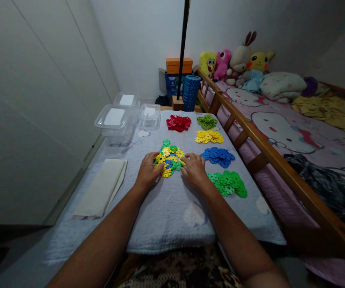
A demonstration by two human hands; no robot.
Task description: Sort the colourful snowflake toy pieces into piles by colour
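A mixed heap of yellow, green and blue plastic snowflake discs [170, 157] lies in the middle of a grey quilted cloth [172, 216]. My left hand [148, 171] rests at the heap's left edge, fingers bent onto the discs. My right hand [194, 169] rests at its right edge, fingers curled onto the pieces. Sorted piles lie to the right: red [178, 123], light green [207, 121], yellow [208, 137], blue [218, 156] and bright green [228, 183].
Three clear plastic boxes [116, 120] stand at the far left of the cloth. A folded beige cloth [100, 193] lies at the left. A wooden bed rail [259, 144] runs along the right, with bedding and plush toys [235, 60] beyond. A black pole [183, 48] stands behind.
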